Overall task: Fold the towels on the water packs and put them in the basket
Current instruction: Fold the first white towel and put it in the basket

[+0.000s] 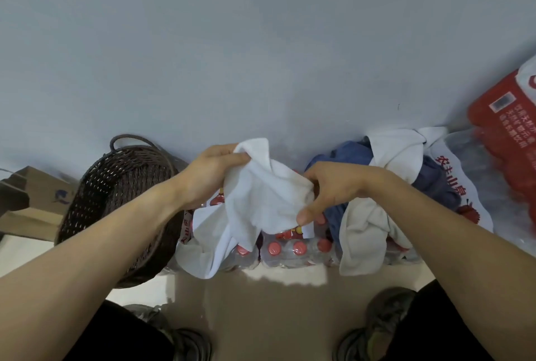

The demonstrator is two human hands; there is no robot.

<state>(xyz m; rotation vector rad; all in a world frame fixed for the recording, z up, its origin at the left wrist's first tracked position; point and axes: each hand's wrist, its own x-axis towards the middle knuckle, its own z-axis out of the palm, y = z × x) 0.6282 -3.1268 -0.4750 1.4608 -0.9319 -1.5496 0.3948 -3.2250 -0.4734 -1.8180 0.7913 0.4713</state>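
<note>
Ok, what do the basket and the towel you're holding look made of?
Basket: dark brown woven wicker or rattan, judging by its open weave and looped handle. White towel, gripped by left hand and right hand: soft matte cloth, probably cotton, crumpling in loose folds.

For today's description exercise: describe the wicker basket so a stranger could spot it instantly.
Start at the water packs against the grey wall. Beside them, under the left hand, stands the basket. It alone is dark brown woven wicker, round, with a loop handle.
</note>
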